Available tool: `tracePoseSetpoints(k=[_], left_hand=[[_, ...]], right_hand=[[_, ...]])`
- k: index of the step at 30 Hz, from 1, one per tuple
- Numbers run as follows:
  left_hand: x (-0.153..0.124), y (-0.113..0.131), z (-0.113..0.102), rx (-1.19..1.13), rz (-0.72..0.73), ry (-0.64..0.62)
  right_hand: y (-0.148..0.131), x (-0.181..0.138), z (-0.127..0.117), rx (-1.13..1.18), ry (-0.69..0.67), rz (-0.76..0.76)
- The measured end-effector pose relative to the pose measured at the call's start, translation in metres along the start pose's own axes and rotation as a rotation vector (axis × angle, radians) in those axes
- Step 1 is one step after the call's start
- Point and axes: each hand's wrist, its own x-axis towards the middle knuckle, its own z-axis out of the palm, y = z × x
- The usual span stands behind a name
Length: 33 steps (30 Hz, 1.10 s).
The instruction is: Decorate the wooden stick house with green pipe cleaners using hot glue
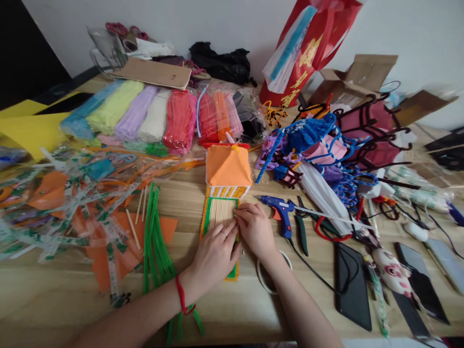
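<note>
A small craft house (229,169) with an orange roof and striped walls stands upright at the middle of the table. In front of it lies a base edged in green and orange (206,220), with a row of thin wooden sticks (219,211) side by side on it. My left hand (217,251) rests over the sticks, fingers stretched out and pressing down. At the base's right edge, my right hand (256,229) is closed in a pinch near the left fingertips. Whatever sits between the right fingers is hidden. Both hands cover much of the base.
A blue glue gun (281,210) and dark-handled pliers (301,232) lie to the right, near a tape roll (260,278). Green pipe cleaners (155,241) and loose wooden sticks (133,229) are on the left. Pipe-cleaner bundles (152,116) line the back. A phone (350,285) lies front right.
</note>
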Motion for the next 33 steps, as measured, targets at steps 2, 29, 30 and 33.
tracePoseSetpoints(k=[2, 29, 30, 33], left_hand=[[0.0005, -0.0005, 0.0005, -0.01, -0.005, -0.005], [0.0013, 0.0072, 0.0005, 0.152, 0.04, -0.044], [0.0015, 0.0075, 0.0002, 0.159, 0.048, -0.04], [0.0012, 0.0079, 0.0018, 0.178, 0.067, -0.032]], right_hand=[[-0.0007, 0.0001, -0.0004, 0.0, 0.0, -0.006], [-0.0029, 0.0011, -0.001, -0.035, -0.016, 0.003], [-0.0029, 0.0012, -0.0009, -0.038, -0.014, 0.004], [-0.003, 0.0015, 0.0, -0.057, -0.012, 0.006]])
